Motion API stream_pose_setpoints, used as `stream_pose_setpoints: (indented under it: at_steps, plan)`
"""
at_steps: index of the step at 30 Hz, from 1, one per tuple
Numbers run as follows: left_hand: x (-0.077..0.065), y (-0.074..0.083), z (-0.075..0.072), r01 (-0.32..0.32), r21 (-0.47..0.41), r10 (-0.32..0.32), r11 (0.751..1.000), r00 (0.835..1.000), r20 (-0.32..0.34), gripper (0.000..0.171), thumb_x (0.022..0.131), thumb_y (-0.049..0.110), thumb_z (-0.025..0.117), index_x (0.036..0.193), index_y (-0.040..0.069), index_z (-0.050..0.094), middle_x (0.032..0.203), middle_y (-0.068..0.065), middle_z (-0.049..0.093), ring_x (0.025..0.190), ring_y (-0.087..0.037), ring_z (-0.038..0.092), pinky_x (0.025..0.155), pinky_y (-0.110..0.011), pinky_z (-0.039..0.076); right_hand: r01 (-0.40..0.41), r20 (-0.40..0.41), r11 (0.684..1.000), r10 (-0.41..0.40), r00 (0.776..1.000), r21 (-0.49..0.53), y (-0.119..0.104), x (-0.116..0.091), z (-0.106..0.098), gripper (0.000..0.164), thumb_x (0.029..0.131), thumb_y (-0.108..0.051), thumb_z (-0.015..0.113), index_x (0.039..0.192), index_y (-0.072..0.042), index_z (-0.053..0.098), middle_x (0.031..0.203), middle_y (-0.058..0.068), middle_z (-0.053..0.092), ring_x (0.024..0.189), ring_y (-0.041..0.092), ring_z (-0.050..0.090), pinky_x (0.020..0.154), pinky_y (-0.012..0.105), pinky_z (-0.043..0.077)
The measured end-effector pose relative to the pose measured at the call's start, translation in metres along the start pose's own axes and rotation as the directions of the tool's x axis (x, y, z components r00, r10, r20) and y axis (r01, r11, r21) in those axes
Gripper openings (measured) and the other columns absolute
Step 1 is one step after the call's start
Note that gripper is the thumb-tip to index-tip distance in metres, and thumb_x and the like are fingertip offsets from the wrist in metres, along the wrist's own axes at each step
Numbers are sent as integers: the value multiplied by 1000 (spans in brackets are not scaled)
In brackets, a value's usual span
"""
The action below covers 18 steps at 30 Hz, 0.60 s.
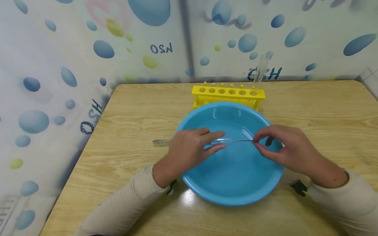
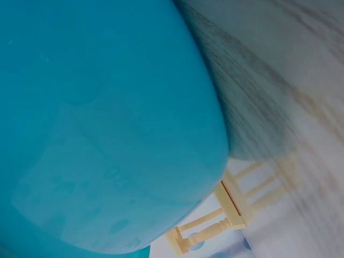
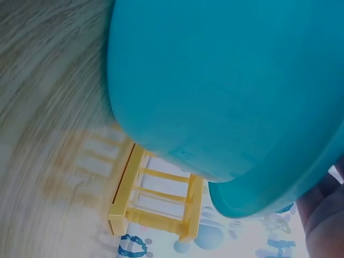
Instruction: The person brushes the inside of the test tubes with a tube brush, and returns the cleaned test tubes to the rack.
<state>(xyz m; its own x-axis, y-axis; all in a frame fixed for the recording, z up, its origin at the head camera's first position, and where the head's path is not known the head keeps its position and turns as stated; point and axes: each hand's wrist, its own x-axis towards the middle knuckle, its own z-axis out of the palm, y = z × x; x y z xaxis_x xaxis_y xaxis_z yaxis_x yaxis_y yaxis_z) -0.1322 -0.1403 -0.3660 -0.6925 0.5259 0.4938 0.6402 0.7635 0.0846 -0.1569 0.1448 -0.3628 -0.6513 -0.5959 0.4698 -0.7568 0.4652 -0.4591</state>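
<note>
Over the blue basin (image 1: 233,170), my left hand (image 1: 192,144) holds a clear test tube (image 1: 220,140) lying sideways, its mouth end showing past the thumb and forefinger. Grey bristles of a test tube brush (image 1: 160,143) show on the other side of that hand. The thin twisted wire runs right from the tube to my right hand (image 1: 280,144), which pinches its end between thumb and forefinger. The palm covers the tube's middle. Only the basin's outer wall (image 2: 134,107) fills the left wrist view; part of my right hand (image 3: 328,220) edges into the right wrist view.
Behind the basin stands a yellow test tube rack (image 1: 227,92), with another clear test tube (image 1: 261,68) upright at its right end. The wooden table (image 1: 133,114) meets a patterned wall (image 1: 177,32) at the back. A small dark object (image 1: 299,187) shows beside the right sleeve.
</note>
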Motion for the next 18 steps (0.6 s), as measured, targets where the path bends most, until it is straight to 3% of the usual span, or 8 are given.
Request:
stream_pose_setpoints:
  at_steps: [6,9,11,15,18]
  plan:
    - [0,-1,0,-10,-5,10,1000,1000,-4,36,83,46,79,115,27,76,73,7,68,61,-5,60,49,-17,38,41,2,998,-41,999,-50,2,0,-1,51,58,7,91,101,-13,72,94,-3,74,74,11,65,61,15,54]
    - [1,-1,0,-10,-6,10,1000,1000,-5,37,84,46,79,115,26,76,74,6,69,62,-6,62,49,-18,39,55,-6,998,-55,998,-40,4,0,-2,33,74,-11,89,101,-12,72,95,-2,73,74,11,65,62,13,53]
    - [2,-1,0,-9,-8,9,1000,1000,-4,37,83,45,79,115,26,77,75,6,70,63,-6,62,49,-18,40,63,-14,998,-64,998,-27,4,0,-2,25,87,-31,78,102,-11,72,95,0,73,73,10,66,64,11,53]
    - [2,-1,0,-8,-10,8,1000,1000,2,36,84,45,79,114,26,76,75,6,70,63,-6,63,50,-18,40,98,-41,993,-100,994,-60,3,1,-1,53,96,-55,47,103,-9,71,95,1,74,73,11,67,67,8,51]
    - [1,-1,0,-5,-14,5,1000,1000,3,36,83,45,80,114,26,77,75,6,70,63,-6,63,50,-18,40,124,-54,987,-129,990,-98,2,1,0,54,98,-56,44,104,-8,70,95,1,73,73,12,67,69,6,50]
